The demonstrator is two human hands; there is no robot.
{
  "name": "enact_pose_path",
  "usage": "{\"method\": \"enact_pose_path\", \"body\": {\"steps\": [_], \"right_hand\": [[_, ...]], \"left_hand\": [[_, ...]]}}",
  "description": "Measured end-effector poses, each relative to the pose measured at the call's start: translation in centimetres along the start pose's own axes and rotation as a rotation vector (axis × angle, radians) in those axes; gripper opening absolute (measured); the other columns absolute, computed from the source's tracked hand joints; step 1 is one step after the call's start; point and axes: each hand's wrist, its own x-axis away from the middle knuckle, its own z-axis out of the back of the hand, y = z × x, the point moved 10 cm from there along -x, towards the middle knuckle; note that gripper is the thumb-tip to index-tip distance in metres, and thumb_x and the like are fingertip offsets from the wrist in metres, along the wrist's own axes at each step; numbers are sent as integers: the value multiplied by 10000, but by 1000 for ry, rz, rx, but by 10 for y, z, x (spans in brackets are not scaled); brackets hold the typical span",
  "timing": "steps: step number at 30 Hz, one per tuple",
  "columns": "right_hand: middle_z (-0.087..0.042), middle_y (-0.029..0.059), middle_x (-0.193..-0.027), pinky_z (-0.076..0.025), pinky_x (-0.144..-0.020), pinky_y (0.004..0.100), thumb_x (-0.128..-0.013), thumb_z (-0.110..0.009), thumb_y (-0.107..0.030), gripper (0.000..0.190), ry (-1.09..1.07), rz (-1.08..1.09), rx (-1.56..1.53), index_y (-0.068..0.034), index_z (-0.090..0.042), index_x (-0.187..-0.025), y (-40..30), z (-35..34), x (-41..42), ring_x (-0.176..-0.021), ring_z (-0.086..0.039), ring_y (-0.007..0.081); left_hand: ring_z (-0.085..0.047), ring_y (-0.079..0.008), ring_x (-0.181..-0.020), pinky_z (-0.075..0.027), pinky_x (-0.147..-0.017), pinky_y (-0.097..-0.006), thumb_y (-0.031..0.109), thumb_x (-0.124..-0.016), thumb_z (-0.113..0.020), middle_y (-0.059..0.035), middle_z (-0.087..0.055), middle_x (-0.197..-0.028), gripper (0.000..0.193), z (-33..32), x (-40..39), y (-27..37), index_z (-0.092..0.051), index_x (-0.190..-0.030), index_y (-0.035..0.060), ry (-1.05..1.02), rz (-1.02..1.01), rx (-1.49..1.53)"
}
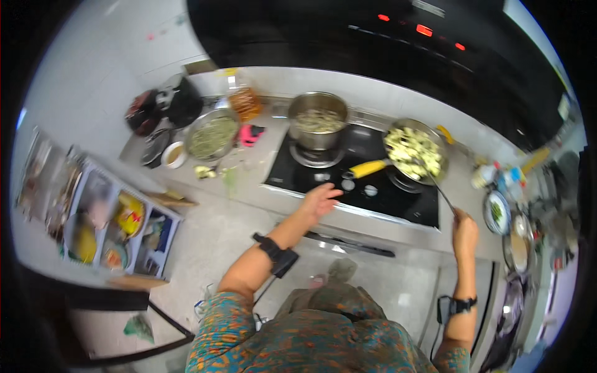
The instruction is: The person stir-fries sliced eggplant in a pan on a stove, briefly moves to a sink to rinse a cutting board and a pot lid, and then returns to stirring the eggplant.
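Observation:
My right hand (465, 231) is closed around the handle of a metal spatula or ladle (443, 195), whose head is hidden among pale yellow-green chopped vegetable pieces (413, 148). These lie in a pan (442, 140) with a yellow handle (368, 169), on the right burner of a black glass gas hob (322, 181). Empty, with fingers apart, my left hand (321, 201) hovers by the hob's front edge, below the pan handle's end. On the left burner stands a steel pot (318, 139) with sliced-looking food in it.
Left of the hob are a metal bowl of shredded greens (213, 135), an oil bottle (244, 100), a pink-and-black object (252, 134) and a small white bowl (174, 155). A range hood (326, 42) overhangs the back. Plates (496, 212) and bottles line the right; a shelf rack (135, 242) stands left.

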Motion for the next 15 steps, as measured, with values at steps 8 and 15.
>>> {"method": "enact_pose_path", "body": {"steps": [8,15], "right_hand": [[-624,205,-808,-501,-652,441,-779,-530,-68,274,40,-140,14,-78,-627,-1035,26,-52,-18,-730,-620,366],[-624,206,-819,-497,-660,449,-841,-517,-133,226,150,-276,-56,-65,-628,-1025,26,-41,-3,-730,-620,367]], "left_hand": [[-633,-190,-793,-511,-707,-289,270,-907,-517,-127,-592,-1162,356,9,-2,-4,-475,-1215,96,-2,41,66],[-606,-179,-780,-482,-715,-288,290,-906,-518,-125,-580,-1179,405,10,-5,4,-443,-1256,102,11,52,26]]}}
